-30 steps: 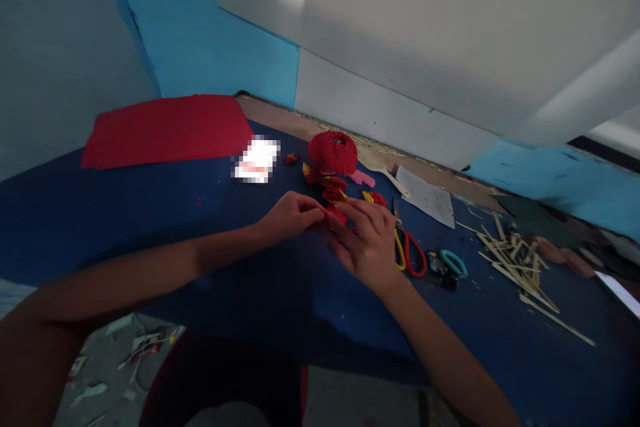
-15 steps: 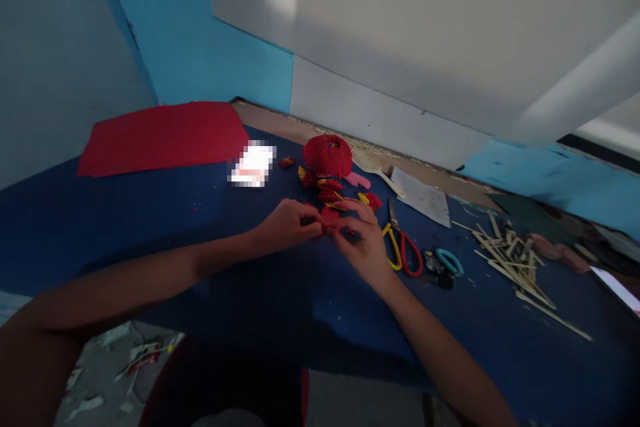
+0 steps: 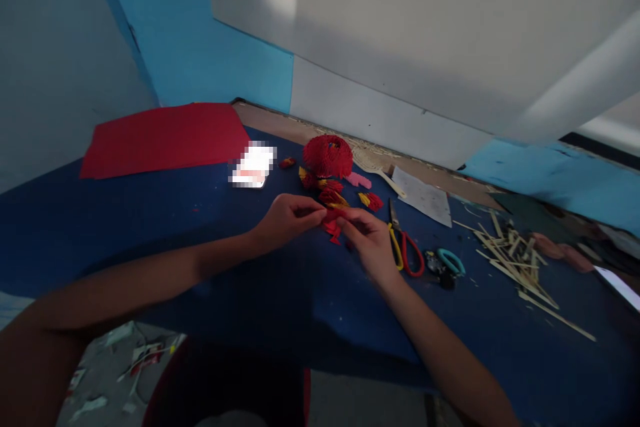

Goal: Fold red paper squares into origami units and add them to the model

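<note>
My left hand [image 3: 293, 220] and my right hand [image 3: 367, 235] meet over the blue table, each with its fingers closed on a small red paper piece [image 3: 332, 216]. Other red bits [image 3: 334, 237] show just below the fingertips. Right behind my hands lie red and yellow folded paper pieces [image 3: 331, 195], and past them a round red folded-paper form [image 3: 328, 156]. Another red and yellow piece [image 3: 371, 201] rests beyond my right hand. Scissors with one yellow and one red handle [image 3: 413, 255] lie to the right of that hand.
On the blue table [image 3: 150, 213] are a large red sheet [image 3: 165, 140], a bright blurred object [image 3: 254, 165], a cream woven fan [image 3: 383, 177], a whitish sheet [image 3: 424, 196], a teal-handled tool [image 3: 451, 261] and scattered thin sticks [image 3: 515, 260].
My right hand's fingers have come down and closed in on the red piece. Small red bits now show below the fingertips. My left hand has barely shifted.
</note>
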The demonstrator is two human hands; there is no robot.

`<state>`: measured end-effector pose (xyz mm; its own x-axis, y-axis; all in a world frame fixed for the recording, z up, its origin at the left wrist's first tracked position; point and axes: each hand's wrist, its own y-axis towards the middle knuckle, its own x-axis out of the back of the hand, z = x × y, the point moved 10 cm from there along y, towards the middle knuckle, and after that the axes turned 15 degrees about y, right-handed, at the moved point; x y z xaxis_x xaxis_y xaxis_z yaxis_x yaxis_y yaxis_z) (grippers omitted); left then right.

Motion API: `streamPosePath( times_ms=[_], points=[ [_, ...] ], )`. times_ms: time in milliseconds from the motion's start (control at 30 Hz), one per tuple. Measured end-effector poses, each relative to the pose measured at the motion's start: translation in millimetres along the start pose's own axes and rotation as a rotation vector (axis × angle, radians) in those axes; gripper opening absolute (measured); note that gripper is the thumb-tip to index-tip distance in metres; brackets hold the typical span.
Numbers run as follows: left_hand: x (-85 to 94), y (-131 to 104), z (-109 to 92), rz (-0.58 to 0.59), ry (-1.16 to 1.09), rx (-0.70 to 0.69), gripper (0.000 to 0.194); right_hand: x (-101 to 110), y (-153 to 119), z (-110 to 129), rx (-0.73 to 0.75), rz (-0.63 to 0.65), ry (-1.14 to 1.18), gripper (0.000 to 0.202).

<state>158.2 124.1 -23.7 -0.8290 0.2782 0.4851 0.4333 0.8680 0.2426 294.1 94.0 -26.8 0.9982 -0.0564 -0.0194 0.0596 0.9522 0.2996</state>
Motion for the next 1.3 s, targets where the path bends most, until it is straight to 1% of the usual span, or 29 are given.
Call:
streamPosePath(
  times_ms=[67,167,267,367,433,567,700,800,967,1033,1200,1300],
  points=[
    [-2.9,-0.8,-2.2,0.014,-0.018,-0.002,0.024,0.6,-0.8,-1.6,-0.004,-0.024,0.079,0.015],
    [-11.7,-0.2,-4.7,0.105,0.041,-0.023,0.020,-5.1,-1.6,2.6,0.033,0.016,0.097,0.012],
    [-15.8,4.0,-3.5,0.204,0.045,-0.045,0.015,-11.6,-2.3,12.3,0.093,0.082,0.004,0.010],
    [-6.4,10.9,6.6,0.206,-0.036,0.029,0.021,-15.1,-4.0,21.4,0.151,0.132,-0.131,0.010],
    [-4.9,12.2,10.9,0.249,-0.051,0.072,0.025,-16.1,-5.6,24.1,0.179,0.156,-0.202,0.010],
    [-13.9,7.0,5.1,0.400,-0.007,0.043,0.026,-17.2,-8.1,22.1,0.192,0.186,-0.246,0.010],
    [-18.6,4.1,1.0,0.440,0.018,0.017,0.024,-20.7,-9.8,25.9,0.237,0.212,-0.265,0.008],
    [-17.8,4.6,-1.7,0.421,0.048,-0.017,0.024,-21.6,-10.0,28.5,0.255,0.211,-0.281,0.009],
    [-11.9,4.4,-8.4,0.333,0.184,-0.097,0.021,-23.6,-10.2,25.0,0.229,0.216,-0.283,0.010],
    [-11.0,3.5,-9.4,0.301,0.217,-0.110,0.021,-23.6,-9.8,22.2,0.204,0.207,-0.274,0.010],
    [-1.6,4.2,-10.1,0.142,0.253,-0.111,0.019,-19.7,-7.2,12.4,0.115,0.157,-0.272,0.012],
    [-2.2,3.0,-14.1,0.131,0.307,-0.153,0.019,-18.9,-6.7,7.4,0.078,0.156,-0.245,0.011]
  ],
)
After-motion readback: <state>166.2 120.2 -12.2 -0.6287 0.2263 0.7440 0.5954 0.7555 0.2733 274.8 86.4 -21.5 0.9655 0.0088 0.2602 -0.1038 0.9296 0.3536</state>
